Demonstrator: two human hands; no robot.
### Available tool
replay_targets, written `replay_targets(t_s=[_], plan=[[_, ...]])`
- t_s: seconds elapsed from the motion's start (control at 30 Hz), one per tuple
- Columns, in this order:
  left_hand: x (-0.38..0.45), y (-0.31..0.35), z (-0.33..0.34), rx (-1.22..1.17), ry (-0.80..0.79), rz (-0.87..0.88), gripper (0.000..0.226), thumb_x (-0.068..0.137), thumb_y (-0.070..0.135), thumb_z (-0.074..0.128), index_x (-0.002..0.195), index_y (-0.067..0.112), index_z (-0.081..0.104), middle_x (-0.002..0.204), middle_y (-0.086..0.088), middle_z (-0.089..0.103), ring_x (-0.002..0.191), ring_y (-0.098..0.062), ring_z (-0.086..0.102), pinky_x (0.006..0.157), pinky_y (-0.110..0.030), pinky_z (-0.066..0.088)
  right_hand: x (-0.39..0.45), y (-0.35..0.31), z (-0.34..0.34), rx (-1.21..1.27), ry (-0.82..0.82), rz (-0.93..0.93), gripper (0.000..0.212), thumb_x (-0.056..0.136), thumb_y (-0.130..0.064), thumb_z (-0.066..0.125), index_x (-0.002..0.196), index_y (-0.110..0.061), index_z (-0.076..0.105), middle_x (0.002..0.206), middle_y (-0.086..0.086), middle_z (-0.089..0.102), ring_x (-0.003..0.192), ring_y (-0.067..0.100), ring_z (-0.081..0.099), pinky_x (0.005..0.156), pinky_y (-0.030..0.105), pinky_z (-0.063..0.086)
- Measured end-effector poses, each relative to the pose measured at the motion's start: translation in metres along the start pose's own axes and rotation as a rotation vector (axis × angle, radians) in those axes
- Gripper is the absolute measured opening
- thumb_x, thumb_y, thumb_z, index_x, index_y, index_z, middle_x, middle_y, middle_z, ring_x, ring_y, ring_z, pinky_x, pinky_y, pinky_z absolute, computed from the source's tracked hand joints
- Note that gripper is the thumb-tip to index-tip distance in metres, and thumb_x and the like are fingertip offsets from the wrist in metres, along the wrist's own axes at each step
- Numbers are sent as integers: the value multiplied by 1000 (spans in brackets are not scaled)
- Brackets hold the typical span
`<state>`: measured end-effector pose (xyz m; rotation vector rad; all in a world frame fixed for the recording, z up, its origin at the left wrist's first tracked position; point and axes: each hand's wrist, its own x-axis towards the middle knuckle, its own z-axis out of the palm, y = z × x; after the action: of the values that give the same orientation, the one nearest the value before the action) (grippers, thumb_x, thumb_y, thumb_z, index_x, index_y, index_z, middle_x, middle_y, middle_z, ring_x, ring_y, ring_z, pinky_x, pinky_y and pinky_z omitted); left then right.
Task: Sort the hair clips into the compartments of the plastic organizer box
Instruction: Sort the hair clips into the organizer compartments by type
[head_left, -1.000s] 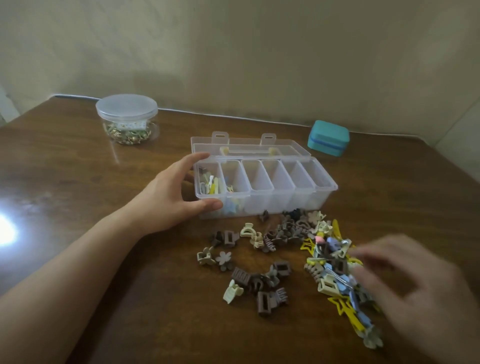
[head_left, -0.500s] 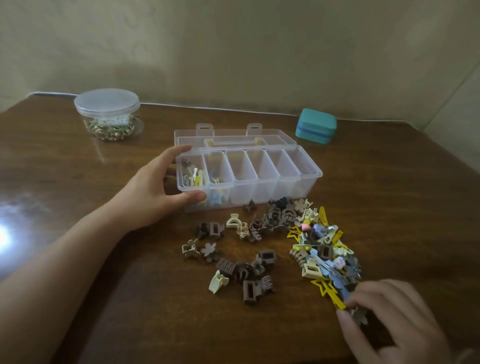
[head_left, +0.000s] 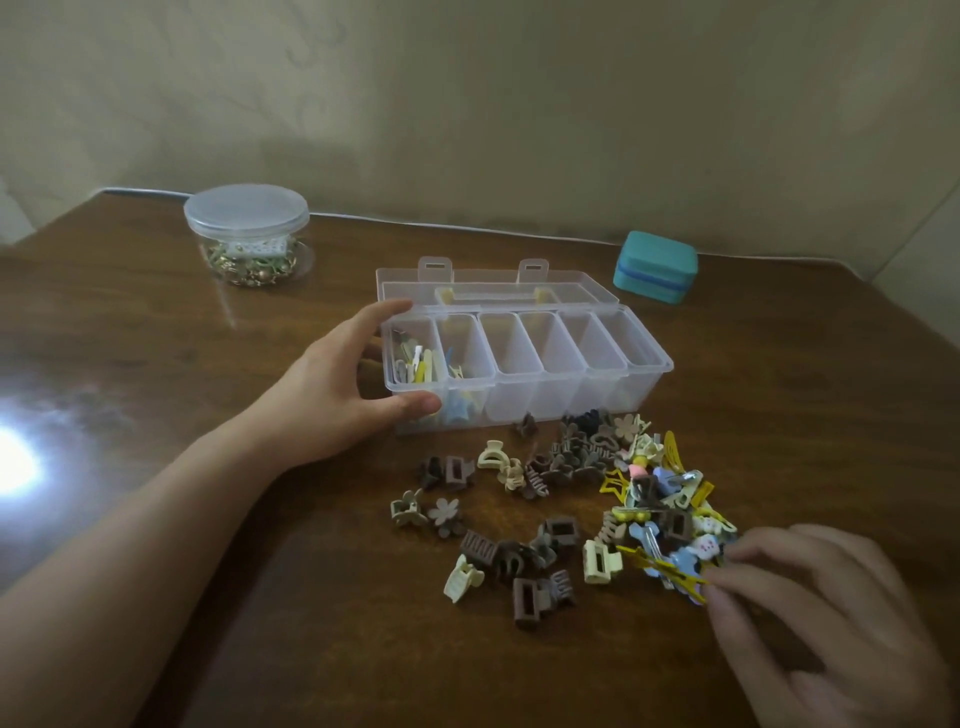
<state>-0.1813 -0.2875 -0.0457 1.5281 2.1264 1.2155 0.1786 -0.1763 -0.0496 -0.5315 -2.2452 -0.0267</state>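
A clear plastic organizer box (head_left: 550, 400) with its lid folded back stands mid-table. Its two leftmost compartments hold a few yellow, white and blue clips (head_left: 421, 361); the others look empty. My left hand (head_left: 332, 389) grips the box's left end, thumb on the front wall. Loose hair clips lie in front: brown and beige claw clips (head_left: 519, 564) and a colourful heap (head_left: 665, 499). My right hand (head_left: 821, 623) rests at the heap's lower right, thumb and forefinger meeting the end of a long yellow clip (head_left: 660, 566). Whether they grip it is unclear.
A round clear jar (head_left: 247, 234) with a lid and small metallic bits stands at the back left. A small teal case (head_left: 655, 266) sits behind the box on the right. The wall runs along the table's far edge. Bright glare (head_left: 15, 462) marks the left side.
My right hand has moved up from the near right to the heap's lower edge, fingertips now at the yellow clip. My left hand stays on the box.
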Motion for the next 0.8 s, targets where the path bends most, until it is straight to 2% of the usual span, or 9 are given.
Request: replay_targets(t_s=[0.07,0.2,0.37,0.47,0.53,0.63,0.7,0.8], plan=[[0,0,-1,5,-2,-1,104,56,84,67,147,47,31,128,32,42,105,22,47,86,-11,41,21,-5,0,105,19,2,23,84,-27,62,71,-12,75,87,-4,65,86,20,56,82,25,40],[-1,2,-2,14,-6,1,103,58,78,69,148,44,31,127,32,42,106,23,47,89,-11,41,91,-18,14,223,-20,-143,13,87,-23,62,83,-14,71,86,-6,64,86,17,58,78,29,44],[-1,5,-3,24,-21,-5,104,57,80,67,148,46,29,130,32,38,104,27,44,88,-10,38,166,-38,65,20,-92,-207,11,87,-25,64,82,-18,71,84,-3,67,81,18,56,69,36,45],[0,4,-3,32,-37,-20,104,59,80,68,148,46,27,135,28,39,113,15,48,97,-20,44,168,-42,90,-34,-294,-287,16,93,-29,59,92,-21,73,90,-3,68,87,18,56,73,38,46],[0,3,-3,39,-36,-16,103,60,78,69,149,45,27,136,26,41,116,8,51,100,-25,46,162,-37,90,25,-337,-302,15,93,-26,59,95,-22,73,90,-5,68,87,17,56,73,38,46],[0,2,-2,50,-22,-11,105,58,80,67,149,45,27,136,26,41,114,7,52,98,-22,46,154,-24,71,61,-308,-248,13,91,-25,61,95,-21,73,91,-8,69,88,15,57,75,36,46],[1,1,-2,46,-24,-10,105,58,81,66,149,46,27,136,25,41,114,7,51,97,-21,45,145,-12,50,87,-344,-171,15,89,-29,61,96,-22,72,91,-11,68,88,11,58,75,32,49],[1,0,-2,41,-28,-6,105,58,82,66,148,47,27,135,26,40,112,16,47,93,-16,42,120,-3,18,89,-471,-94,15,83,-39,61,90,-30,70,81,-20,62,77,-5,55,62,22,48]])
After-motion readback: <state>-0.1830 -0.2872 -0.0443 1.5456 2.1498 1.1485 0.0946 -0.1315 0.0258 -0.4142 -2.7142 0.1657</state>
